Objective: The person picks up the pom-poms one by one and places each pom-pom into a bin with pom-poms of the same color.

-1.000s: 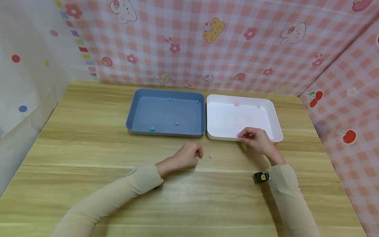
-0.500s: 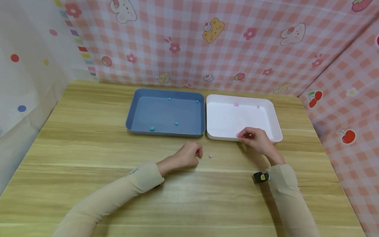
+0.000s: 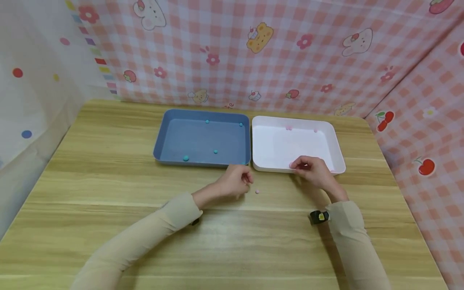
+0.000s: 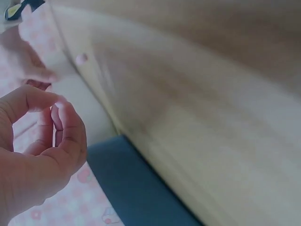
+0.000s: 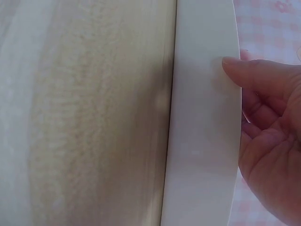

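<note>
In the head view my right hand (image 3: 312, 171) holds the front rim of a white tray (image 3: 275, 167). The right wrist view shows the thumb (image 5: 231, 63) on the tray's outer wall (image 5: 204, 122), with the other fingers behind the rim. A pink bead (image 3: 291, 165) lies inside by those fingertips. My left hand (image 3: 233, 181) hovers in front of the blue-grey tray (image 3: 195, 164), fingers curled. Its thumb and index tips meet in the left wrist view, with nothing clearly visible between them. A small pink bead (image 3: 257, 192) lies on the table just right of this hand.
Several teal beads, one larger (image 3: 186, 158), lie in the blue-grey tray. Pink beads (image 3: 288, 127) sit along the white tray's back. Both trays stand side by side on a wooden table (image 3: 232, 249), with a checked cloth (image 3: 232, 52) hanging behind.
My left hand has lifted slightly, moving right and toward the trays, its curled fingers turning a little. The right hand stays at the white tray's rim, and the loose pink bead has not moved.
</note>
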`<state>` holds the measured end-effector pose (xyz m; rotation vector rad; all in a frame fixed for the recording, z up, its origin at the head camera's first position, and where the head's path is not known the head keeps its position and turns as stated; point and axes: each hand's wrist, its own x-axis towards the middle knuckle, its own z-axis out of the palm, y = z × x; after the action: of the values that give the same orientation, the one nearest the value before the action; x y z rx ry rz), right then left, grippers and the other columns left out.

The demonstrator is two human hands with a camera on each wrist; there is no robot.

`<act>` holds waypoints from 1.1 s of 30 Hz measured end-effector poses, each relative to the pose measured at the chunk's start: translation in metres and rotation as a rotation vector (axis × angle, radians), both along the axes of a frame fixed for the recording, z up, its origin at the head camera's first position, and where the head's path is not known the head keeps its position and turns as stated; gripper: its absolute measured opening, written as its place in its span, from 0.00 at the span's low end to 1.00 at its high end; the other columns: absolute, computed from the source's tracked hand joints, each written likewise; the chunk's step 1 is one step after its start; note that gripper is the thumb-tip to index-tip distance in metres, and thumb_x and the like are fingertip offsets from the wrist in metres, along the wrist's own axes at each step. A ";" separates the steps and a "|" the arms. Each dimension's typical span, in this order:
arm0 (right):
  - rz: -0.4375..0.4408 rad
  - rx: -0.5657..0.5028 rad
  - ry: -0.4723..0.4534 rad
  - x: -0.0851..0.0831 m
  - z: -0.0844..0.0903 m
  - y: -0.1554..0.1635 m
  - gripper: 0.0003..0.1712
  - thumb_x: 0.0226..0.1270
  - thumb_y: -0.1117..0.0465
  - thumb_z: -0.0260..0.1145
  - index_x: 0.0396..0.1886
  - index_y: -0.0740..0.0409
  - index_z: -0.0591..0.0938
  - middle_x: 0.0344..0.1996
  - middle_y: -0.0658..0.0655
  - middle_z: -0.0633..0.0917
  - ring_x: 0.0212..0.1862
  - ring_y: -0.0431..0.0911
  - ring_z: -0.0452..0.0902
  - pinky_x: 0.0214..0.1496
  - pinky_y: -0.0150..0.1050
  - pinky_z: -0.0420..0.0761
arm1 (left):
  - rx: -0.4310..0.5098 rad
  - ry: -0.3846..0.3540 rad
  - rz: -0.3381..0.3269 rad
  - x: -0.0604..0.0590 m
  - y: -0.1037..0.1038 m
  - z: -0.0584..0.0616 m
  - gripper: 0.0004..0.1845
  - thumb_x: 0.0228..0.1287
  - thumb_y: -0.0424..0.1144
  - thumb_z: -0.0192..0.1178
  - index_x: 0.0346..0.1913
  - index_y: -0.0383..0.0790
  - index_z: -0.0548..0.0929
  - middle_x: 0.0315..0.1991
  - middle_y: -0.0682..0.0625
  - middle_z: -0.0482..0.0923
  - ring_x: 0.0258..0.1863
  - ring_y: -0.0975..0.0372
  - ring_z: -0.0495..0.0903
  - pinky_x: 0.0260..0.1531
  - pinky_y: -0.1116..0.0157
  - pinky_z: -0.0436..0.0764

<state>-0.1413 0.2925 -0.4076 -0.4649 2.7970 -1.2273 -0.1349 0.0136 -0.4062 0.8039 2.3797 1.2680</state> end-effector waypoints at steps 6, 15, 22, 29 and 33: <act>0.011 -0.012 0.019 0.012 0.023 -0.014 0.03 0.54 0.79 0.65 0.28 0.73 0.81 0.26 0.66 0.82 0.29 0.40 0.73 0.32 0.26 0.73 | 0.052 -0.090 0.030 -0.013 0.012 0.016 0.11 0.44 0.18 0.56 0.33 0.28 0.80 0.29 0.43 0.79 0.27 0.62 0.73 0.29 0.73 0.72; 0.011 -0.003 0.008 0.016 0.034 -0.019 0.02 0.54 0.79 0.64 0.29 0.74 0.80 0.27 0.67 0.82 0.29 0.42 0.73 0.33 0.27 0.74 | 0.107 -0.085 0.092 -0.039 0.034 0.033 0.08 0.49 0.22 0.62 0.35 0.28 0.81 0.28 0.45 0.79 0.28 0.62 0.74 0.31 0.73 0.73; 0.009 0.004 -0.002 0.014 0.033 -0.018 0.02 0.55 0.79 0.64 0.29 0.74 0.81 0.27 0.66 0.82 0.30 0.44 0.73 0.34 0.28 0.74 | 0.127 -0.097 0.144 -0.056 0.053 0.039 0.09 0.50 0.24 0.62 0.37 0.28 0.82 0.29 0.47 0.78 0.27 0.64 0.73 0.29 0.75 0.70; 0.006 0.000 -0.005 0.012 0.032 -0.018 0.02 0.55 0.79 0.64 0.30 0.74 0.81 0.27 0.66 0.82 0.30 0.43 0.73 0.34 0.27 0.74 | 0.152 -0.070 0.193 -0.071 0.069 0.038 0.07 0.49 0.24 0.63 0.34 0.31 0.83 0.28 0.47 0.79 0.27 0.65 0.73 0.29 0.76 0.70; 0.007 -0.008 0.001 0.012 0.031 -0.017 0.02 0.55 0.79 0.64 0.29 0.75 0.81 0.27 0.66 0.82 0.30 0.42 0.73 0.34 0.26 0.74 | 0.171 -0.071 0.220 -0.076 0.074 0.038 0.07 0.50 0.24 0.63 0.34 0.31 0.83 0.29 0.46 0.79 0.28 0.64 0.73 0.29 0.76 0.69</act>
<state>-0.1293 0.2755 -0.3767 -0.4751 2.7902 -1.2371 -0.2111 0.0877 -0.3687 0.5438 2.3781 1.5759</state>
